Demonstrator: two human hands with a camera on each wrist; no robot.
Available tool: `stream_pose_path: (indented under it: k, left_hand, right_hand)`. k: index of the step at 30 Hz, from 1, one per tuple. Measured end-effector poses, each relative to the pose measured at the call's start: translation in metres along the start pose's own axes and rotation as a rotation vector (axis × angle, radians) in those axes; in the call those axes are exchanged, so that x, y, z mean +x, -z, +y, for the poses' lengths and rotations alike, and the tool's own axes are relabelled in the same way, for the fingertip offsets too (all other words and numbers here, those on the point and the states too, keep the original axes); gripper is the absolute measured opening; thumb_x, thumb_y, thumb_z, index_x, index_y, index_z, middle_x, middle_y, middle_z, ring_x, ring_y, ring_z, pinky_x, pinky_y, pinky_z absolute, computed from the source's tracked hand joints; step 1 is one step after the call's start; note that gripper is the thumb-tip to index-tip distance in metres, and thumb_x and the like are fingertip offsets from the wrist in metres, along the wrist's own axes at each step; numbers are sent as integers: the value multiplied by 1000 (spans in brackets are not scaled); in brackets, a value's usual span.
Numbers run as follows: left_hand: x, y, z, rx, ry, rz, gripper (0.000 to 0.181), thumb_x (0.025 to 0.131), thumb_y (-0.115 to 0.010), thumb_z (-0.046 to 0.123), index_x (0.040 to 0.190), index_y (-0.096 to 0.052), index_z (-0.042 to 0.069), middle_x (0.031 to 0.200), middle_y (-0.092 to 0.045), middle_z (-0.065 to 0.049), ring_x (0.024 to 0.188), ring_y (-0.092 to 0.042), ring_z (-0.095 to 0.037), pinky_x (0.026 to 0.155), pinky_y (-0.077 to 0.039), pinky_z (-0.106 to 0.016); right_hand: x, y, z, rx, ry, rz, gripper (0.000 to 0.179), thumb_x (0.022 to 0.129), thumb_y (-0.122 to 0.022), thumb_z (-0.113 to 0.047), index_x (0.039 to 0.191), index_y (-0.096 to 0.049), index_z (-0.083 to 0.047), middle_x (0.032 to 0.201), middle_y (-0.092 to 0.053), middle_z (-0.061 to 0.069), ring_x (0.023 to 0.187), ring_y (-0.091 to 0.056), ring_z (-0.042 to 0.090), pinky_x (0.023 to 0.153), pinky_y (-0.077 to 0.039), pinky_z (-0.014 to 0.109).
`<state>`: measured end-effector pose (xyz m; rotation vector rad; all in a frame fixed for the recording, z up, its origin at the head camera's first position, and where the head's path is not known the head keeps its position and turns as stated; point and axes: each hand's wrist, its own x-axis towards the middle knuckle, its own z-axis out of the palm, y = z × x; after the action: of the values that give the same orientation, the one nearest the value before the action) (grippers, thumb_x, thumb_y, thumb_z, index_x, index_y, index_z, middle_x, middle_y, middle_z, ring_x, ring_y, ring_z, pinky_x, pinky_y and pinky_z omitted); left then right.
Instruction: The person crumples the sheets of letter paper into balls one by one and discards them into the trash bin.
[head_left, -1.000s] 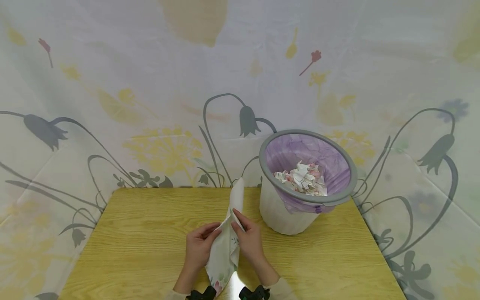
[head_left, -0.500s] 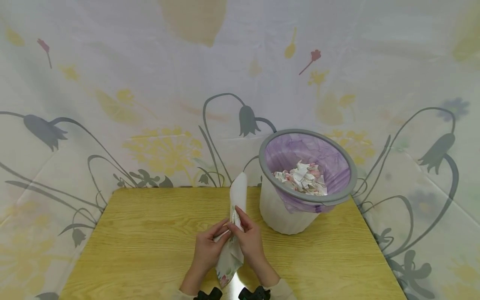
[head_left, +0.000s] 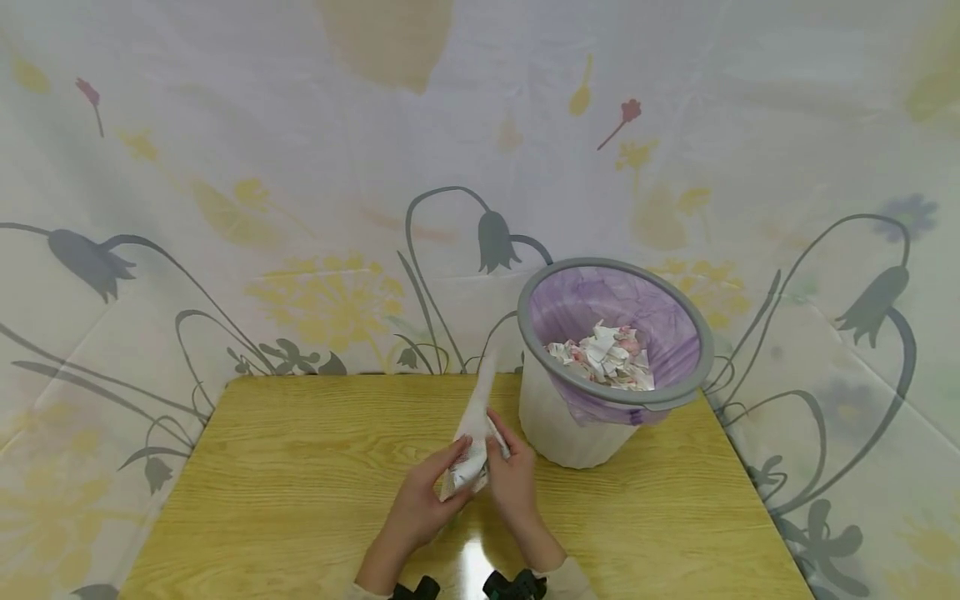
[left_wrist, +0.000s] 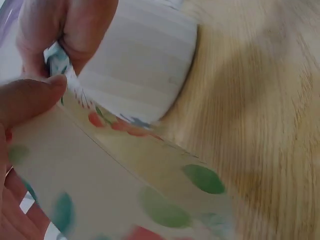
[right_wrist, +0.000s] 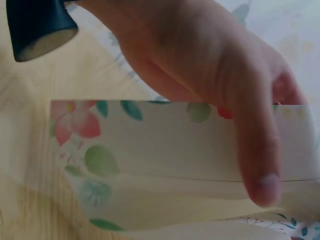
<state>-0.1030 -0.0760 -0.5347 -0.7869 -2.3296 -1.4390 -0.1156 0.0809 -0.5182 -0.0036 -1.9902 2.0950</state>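
A sheet of floral-printed paper [head_left: 479, 408], white on its other side, is bunched between both hands just above the table. Its white far end rises to a narrow tip. My left hand [head_left: 422, 502] grips the near part, thumb on top; in the right wrist view that thumb presses the folded paper [right_wrist: 150, 145]. My right hand [head_left: 514, 485] pinches the crumpled edge on the other side. Seen from the left wrist, the floral strip [left_wrist: 125, 165] is folded along its length and the right fingers [left_wrist: 87, 30] squeeze one end. Part of the paper is hidden by the hands.
Right of the hands stands a white waste bin [head_left: 555, 425] with a grey rim [head_left: 703, 379] and a purple liner [head_left: 663, 317]. Torn paper scraps [head_left: 607, 358] lie inside it. The wood-patterned table [head_left: 300, 467] meets a floral backdrop [head_left: 315, 167] at its far edge.
My left hand has shifted right and now grips nearer my right hand. The paper's near end, which hung toward me, is now mostly hidden by the left hand. The bin has not moved.
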Motion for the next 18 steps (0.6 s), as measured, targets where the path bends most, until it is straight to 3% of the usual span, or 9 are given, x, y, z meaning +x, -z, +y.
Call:
stream_pose_path:
  k: [6, 10, 14, 18]
  left_hand:
    - [-12, 9, -3, 99, -22, 93, 78, 64, -92, 1, 136, -61, 7, 133, -64, -5, 115, -63, -27, 93, -53, -42]
    - [-15, 16, -5, 131, -114, 163, 46, 67, -90, 3, 110, -74, 8, 106, -74, -1, 92, -69, -19, 82, -56, -27]
    - [-11, 22, -6, 157, -191, 203, 20, 70, -87, 4, 86, -77, 12, 81, -72, 4, 72, -64, -11, 68, -52, -20]
    - [-5, 28, -7, 224, -197, 241, 17, 70, -87, 6, 82, -78, 14, 78, -71, 6, 68, -63, -11, 66, -51, -23]
  right_hand:
    - [9, 8, 0, 2, 41, 96, 42, 97, -54, 7, 139, -55, 2, 144, -51, 19, 133, -46, 31, 98, -45, 23]
    - [11, 14, 0, -10, 36, 113, 46, 95, -56, 9, 140, -55, 0, 146, -50, 18, 137, -41, 30, 103, -39, 20]
    - [11, 18, -1, -23, 15, 81, 44, 96, -56, 8, 139, -58, -2, 145, -51, 15, 137, -42, 27, 100, -41, 17]
    - [10, 20, -3, -21, 40, 5, 41, 96, -56, 10, 135, -60, -1, 142, -53, 16, 129, -48, 23, 87, -45, 17]
